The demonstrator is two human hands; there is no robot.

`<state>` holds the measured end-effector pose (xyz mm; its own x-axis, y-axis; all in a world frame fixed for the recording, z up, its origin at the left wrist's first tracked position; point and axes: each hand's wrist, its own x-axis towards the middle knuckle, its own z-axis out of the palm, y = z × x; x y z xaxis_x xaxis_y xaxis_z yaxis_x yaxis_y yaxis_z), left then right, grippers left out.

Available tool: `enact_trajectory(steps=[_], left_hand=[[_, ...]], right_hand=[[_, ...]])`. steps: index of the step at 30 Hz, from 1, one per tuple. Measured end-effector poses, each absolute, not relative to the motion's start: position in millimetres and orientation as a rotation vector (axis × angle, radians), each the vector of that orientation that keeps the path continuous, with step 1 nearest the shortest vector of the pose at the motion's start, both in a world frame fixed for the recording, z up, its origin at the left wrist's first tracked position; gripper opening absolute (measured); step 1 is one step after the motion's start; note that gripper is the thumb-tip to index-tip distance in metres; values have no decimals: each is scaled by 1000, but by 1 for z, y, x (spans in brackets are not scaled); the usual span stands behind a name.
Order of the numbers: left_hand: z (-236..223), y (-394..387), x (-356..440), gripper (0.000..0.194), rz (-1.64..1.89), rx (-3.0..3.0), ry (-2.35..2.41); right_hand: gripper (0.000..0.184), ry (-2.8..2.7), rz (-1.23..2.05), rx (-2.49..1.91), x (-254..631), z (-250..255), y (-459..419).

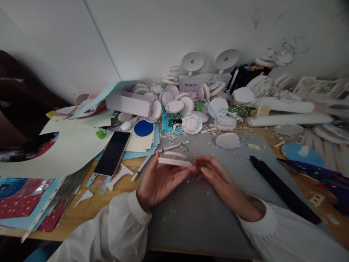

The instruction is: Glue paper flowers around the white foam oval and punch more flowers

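A small piece of two stacked white discs (pixel 174 162), the upper smaller than the lower, rests edge-on above the grey mat. My left hand (pixel 160 182) holds it from below, thumb at its left edge and fingers under its right side. Close by on the right, my right hand (pixel 215 176) has loosely bent fingers, with a gap between thumb and forefinger. Its fingertips come near the disc's right edge; whether they touch it I cannot make out. Behind the piece lies a white marker-like stick (pixel 173 146).
The grey cutting mat (pixel 185 218) covers the table's middle. Left are a phone (pixel 112 153), a blue disc (pixel 143 128) and paper scraps. White discs crowd the back before a white box (pixel 188 83). On the right lie a black bar-shaped object (pixel 283 189) and a dark blue glue gun (pixel 321 173).
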<state>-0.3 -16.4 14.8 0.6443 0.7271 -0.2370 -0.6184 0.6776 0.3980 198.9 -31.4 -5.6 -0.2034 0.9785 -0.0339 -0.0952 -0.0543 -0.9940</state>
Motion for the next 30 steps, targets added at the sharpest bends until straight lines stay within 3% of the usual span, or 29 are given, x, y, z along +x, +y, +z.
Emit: enact_trajectory(steps=[3,7,12,18,23,30], left_hand=[[11,-20,-4,55,884,584,485],[9,-18,-9,67,967,1026,651],[9,-17,-12,73,865,1342,732],[13,-21,-14,87,859,1684,726],[17,-23,-13,75,997,1749,717],[21,-22,-12,75,927,1840,709]], right_hand=[[26,-1264,1416,-1033,202,-9,-32],[27,-1375,1258,-1107,209,-7,-31],[12,-1486,1107,-1149,209,4,-32],[12,-1532,1081,-1182,202,8,-35],[10,-1542,1033,-1147,200,12,-38],[6,-1670,930,-1044,199,13,-41]])
